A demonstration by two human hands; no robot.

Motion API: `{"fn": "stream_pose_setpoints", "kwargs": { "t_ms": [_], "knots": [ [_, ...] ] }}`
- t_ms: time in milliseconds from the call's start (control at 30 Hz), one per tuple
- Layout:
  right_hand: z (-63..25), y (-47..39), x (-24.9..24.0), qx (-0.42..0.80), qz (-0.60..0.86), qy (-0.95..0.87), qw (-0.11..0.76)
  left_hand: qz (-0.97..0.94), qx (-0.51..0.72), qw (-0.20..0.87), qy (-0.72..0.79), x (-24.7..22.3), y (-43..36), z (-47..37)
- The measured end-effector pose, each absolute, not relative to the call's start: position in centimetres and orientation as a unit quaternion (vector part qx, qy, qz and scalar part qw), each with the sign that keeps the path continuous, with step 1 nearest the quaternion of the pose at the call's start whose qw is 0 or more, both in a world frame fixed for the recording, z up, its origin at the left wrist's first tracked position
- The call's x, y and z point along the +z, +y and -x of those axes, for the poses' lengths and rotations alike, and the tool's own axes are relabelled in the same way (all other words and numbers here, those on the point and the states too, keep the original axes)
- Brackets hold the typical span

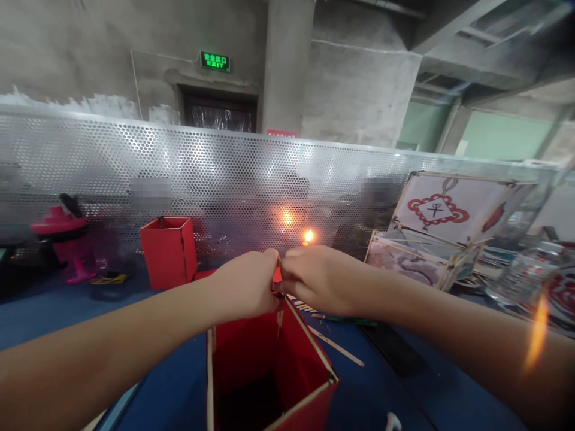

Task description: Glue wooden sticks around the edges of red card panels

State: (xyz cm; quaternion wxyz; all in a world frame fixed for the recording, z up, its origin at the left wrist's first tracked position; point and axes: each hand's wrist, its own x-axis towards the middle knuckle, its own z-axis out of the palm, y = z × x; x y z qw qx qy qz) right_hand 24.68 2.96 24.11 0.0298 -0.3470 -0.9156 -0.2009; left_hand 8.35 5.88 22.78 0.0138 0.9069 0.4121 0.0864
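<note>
A red open-topped box (pixel 308 344) with thin wooden strips along its edges stands right in front of me. Above its far corner my left hand (pixel 245 284) and my right hand (pixel 321 278) meet, both closed in a pinch. Between the fingertips shows a small bright red piece (pixel 277 272); whether it is paper or cloth I cannot tell. Just behind my right hand burns a small flame (pixel 308 236), its base hidden by the knuckles. A second red box (pixel 171 254) of like make stands farther left.
Wooden sticks (pixel 336 346) lie right of the box, near a dark flat object (pixel 393 347). A painted paper lantern frame (pixel 438 209) and a clear plastic bottle (pixel 523 272) stand at the right. A pink object (pixel 63 236) is far left. A perforated metal panel (pixel 242 173) closes the table's back.
</note>
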Motion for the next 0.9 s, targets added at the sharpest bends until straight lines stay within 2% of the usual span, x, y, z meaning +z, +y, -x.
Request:
{"fn": "stream_pose_setpoints", "kwargs": {
  "t_ms": [167,367,433,900],
  "knots": [
    [-25.7,3.1,24.0,-0.183,0.335,-0.922,0.069,-0.905,0.086,0.029,0.416,23.2,5.4,-8.2],
    [-26.3,2.4,25.4,-0.027,0.337,-0.936,0.097,-0.905,0.102,0.045,0.411,22.9,5.5,-8.1],
    [-26.2,2.6,25.4,-0.009,0.318,-0.943,0.103,-0.906,0.108,0.045,0.407,22.8,5.7,-8.2],
    [-25.9,3.2,23.7,-0.113,0.347,-0.928,0.078,-0.894,0.100,0.068,0.431,23.6,4.8,-8.2]
  ]
}}
